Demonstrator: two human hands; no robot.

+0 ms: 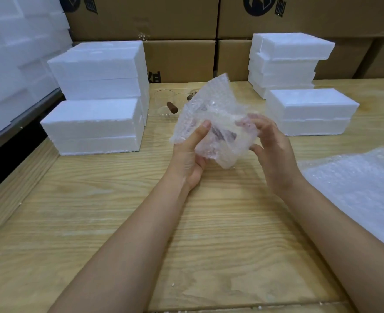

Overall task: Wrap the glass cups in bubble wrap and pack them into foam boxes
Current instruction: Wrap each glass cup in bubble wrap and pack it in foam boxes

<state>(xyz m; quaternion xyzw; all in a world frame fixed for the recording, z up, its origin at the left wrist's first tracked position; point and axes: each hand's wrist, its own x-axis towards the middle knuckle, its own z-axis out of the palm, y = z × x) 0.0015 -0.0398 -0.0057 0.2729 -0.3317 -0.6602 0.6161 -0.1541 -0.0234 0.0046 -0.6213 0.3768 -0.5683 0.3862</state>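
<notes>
Both hands are closed around a crumpled bundle of bubble wrap (211,129) held up above the wooden table (118,222). The left hand (189,154) cradles it from below and the near left, thumb pressed flat up the front of the wrap, the other fingers hidden behind it. The right hand (270,150) clasps the bundle's right side, its fingertips (246,123) pushing into the plastic and its thumb curled in underneath. Through the cloudy film something dark and brownish shows at the middle of the bundle, between the two grips; its outline is too blurred to make out for certain. One loose corner of the sheet stands up above the hands.

Beyond the bundle, farther back on the table, a bare glass cup (163,103) with a brown handle stands upright, with more glass just beside it, half hidden by the raised wrap. To the left are stacked white foam boxes (96,123), a taller pile behind a lower one. To the right sits another group of foam boxes (310,109), also two piles. A flat stack of bubble wrap sheets (362,188) lies at the table's right edge, well apart from the hands. Cardboard cartons (179,59) line the wall behind.
</notes>
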